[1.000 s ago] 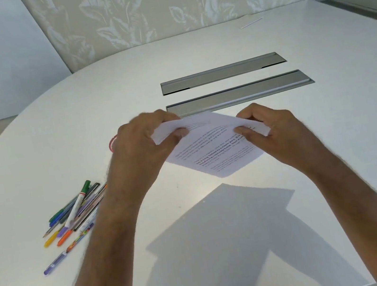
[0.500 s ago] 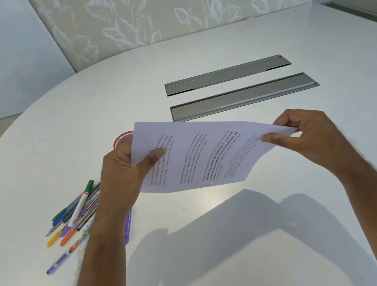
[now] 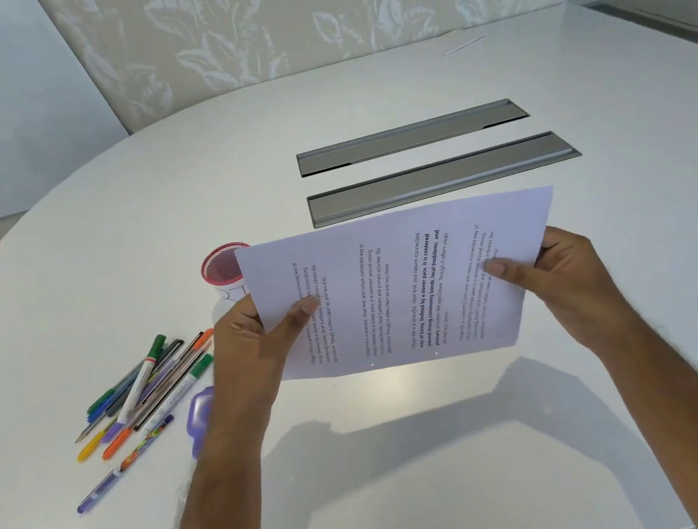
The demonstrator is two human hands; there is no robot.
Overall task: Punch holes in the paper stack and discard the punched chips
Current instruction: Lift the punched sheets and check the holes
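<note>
Both hands are holding the printed paper stack (image 3: 402,287) flat above the white table (image 3: 143,206). The left hand (image 3: 253,340) is pinching its left edge, thumb on top; the right hand (image 3: 571,278) is pinching its right edge likewise. Two small holes are showing along the near edge. A purple hole punch (image 3: 199,416) is lying beside the pens (image 3: 142,391).

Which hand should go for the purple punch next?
Left, probably. The left hand holds the paper right above the purple punch; the right hand is across the sheet, farther away.
</note>
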